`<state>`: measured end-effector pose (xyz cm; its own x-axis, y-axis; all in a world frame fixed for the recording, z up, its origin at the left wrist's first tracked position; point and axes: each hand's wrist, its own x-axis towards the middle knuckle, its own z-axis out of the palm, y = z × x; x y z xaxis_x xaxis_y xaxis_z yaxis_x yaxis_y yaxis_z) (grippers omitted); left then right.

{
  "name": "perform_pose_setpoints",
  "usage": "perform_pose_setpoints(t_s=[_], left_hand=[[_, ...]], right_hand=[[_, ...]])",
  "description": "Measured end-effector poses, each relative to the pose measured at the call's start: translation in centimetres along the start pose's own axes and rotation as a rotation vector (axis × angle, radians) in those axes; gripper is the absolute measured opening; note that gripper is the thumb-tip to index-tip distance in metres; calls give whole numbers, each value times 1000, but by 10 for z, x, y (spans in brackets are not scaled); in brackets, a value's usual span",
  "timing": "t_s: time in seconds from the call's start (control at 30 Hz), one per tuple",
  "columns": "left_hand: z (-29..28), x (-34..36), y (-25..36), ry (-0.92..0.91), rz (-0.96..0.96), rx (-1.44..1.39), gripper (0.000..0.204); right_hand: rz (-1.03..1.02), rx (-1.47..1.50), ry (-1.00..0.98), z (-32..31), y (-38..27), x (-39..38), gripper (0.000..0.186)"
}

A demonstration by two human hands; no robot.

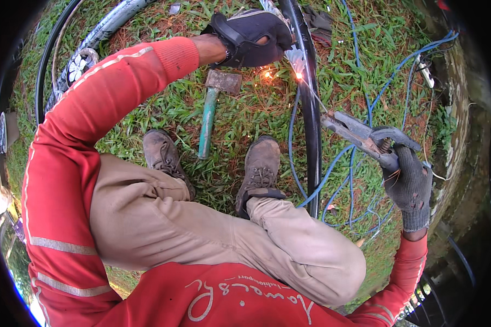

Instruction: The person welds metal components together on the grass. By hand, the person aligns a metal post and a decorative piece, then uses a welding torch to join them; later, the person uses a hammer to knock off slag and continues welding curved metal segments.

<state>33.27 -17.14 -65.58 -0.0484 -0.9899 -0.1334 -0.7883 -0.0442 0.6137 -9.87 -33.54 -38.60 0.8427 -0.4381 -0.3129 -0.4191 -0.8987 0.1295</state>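
My right hand (pixel 409 188), in a worn grey knit glove, grips a welding electrode holder (pixel 360 133). From its jaws a thin welding rod (pixel 315 95) reaches up and left to a black metal bar (pixel 312 125). A bright orange-white arc (pixel 299 76) glows where the rod's tip meets the bar, with pale smoke above it. Just left of the bar's upper part, my left hand (pixel 253 41) is closed in a black glove with a wrist strap. Its curled fingers hide whatever they hold. Sparks (pixel 267 72) show over the grass below that hand.
A hammer with a green handle (pixel 207 122) lies on the grass near my boots (pixel 259 169). Blue cables (pixel 333 174) loop beside and under the bar. A grey tube (pixel 106 30) curves at upper left. A rough stone edge (pixel 458 109) runs along the right.
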Motion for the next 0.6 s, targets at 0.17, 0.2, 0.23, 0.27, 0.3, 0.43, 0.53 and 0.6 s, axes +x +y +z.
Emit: perform_pose_setpoints(t_s=[0.17, 0.2, 0.23, 0.27, 0.3, 0.43, 0.53, 0.6], left_hand=[[10, 0, -13, -47, -8, 28, 33], [12, 0, -15, -53, -6, 30, 33], [14, 0, -16, -61, -6, 33, 33], [15, -1, -18, -70, -7, 38, 34], [16, -2, -20, -76, -6, 43, 34], [22, -4, -27, -112, -9, 71, 36], [26, -8, -33, -137, -12, 97, 37], [27, -14, -39, -156, -12, 118, 38]], right_hand=[[-48, 49, 48, -7, -11, 8, 40], [-45, 24, 44, -8, -12, 8, 35], [-43, 0, 41, -8, -13, 9, 30], [-44, 1, 44, -8, -14, 10, 30], [-52, 12, 49, -8, -16, 11, 29], [-59, 11, 34, -8, -16, 12, 28], [-82, 45, 138, 0, -10, 9, 29], [-52, 22, 98, -1, -7, 7, 29]])
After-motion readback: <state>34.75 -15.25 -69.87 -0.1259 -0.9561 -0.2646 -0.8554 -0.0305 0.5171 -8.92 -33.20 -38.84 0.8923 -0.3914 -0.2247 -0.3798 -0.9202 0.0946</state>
